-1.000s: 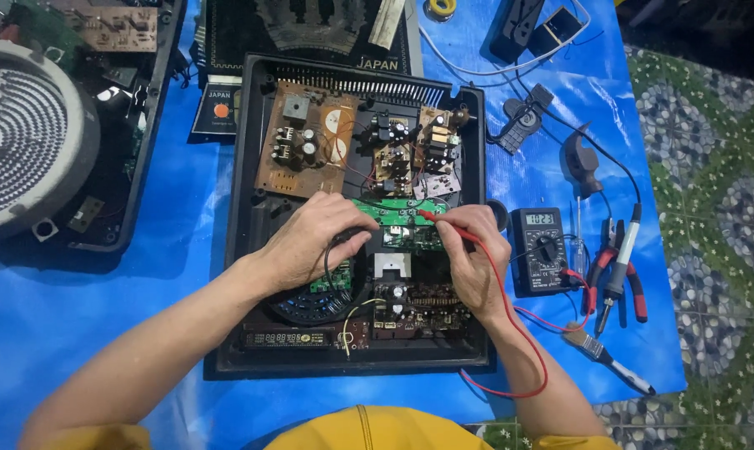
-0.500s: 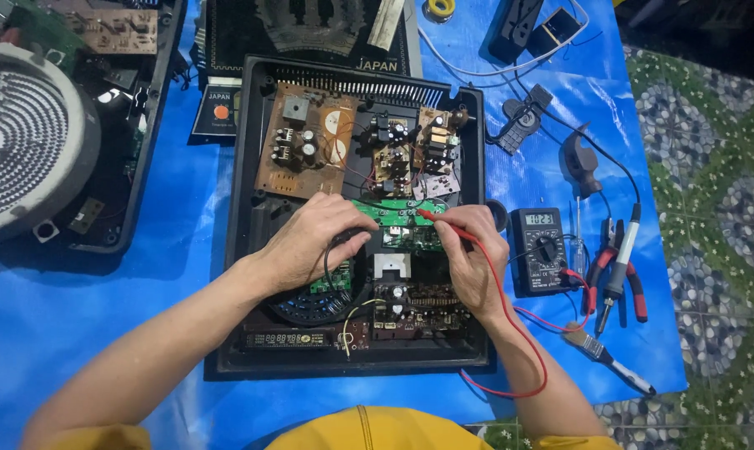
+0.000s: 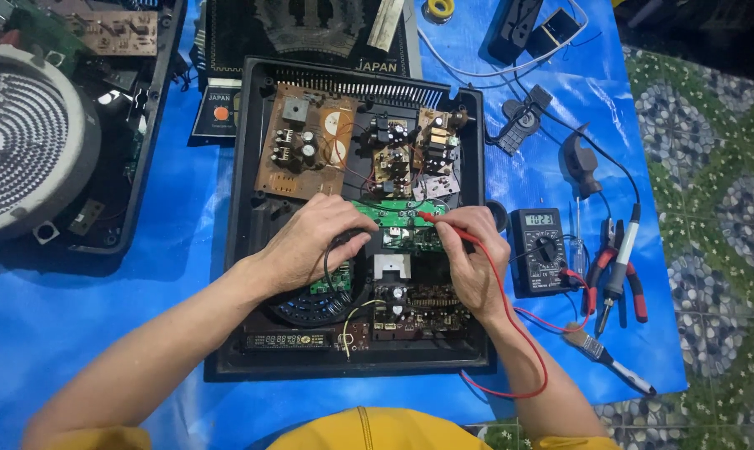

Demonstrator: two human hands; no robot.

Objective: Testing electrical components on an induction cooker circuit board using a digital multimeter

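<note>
Red probe point(image 3: 440, 224) tip down on green circuit board point(image 3: 393, 214), mid-chassis; black probe lead point(image 3: 333, 254) alongside.

multimeter point(image 3: 540, 250) right of open casing point(image 3: 247, 250)

Blue sheet point(image 3: 185, 275) left of open casing point(image 3: 245, 250) free; multimeter point(image 3: 538, 250), pliers point(image 3: 623, 267) crowd right.

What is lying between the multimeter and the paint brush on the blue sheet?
In the head view, red-handled pliers and a soldering iron lie between the multimeter and the brush, with the red lead crossing there.
</note>
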